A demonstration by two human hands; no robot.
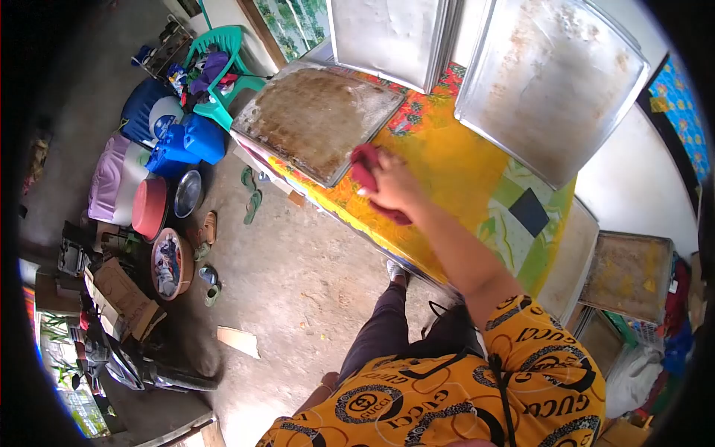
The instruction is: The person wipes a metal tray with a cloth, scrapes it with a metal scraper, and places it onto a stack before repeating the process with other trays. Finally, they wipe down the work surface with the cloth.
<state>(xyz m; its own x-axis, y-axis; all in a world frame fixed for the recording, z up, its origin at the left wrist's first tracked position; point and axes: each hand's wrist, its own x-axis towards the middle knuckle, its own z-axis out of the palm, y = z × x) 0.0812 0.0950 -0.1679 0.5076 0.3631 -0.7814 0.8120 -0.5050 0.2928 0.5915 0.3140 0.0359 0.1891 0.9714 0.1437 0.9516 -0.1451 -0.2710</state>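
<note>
My right hand (pixel 396 185) is closed on a dark red cloth (pixel 364 168) over the yellow patterned table cover (pixel 436 167). Part of the cloth hangs below the fingers near the table's front edge. Just to the left of the hand lies a flat metal tray (pixel 316 119) with brown stains and a whitish far edge. My left hand is out of view; only a bit of that arm shows beside my shirt.
Metal trays (pixel 387 33) lean upright at the table's back, and another stained tray (pixel 547 82) leans to the right. A dark square (pixel 529 212) lies on the green-white cover. Leftward on the floor stand a green chair (pixel 223 67), basins (pixel 170 264) and slippers (pixel 253 205).
</note>
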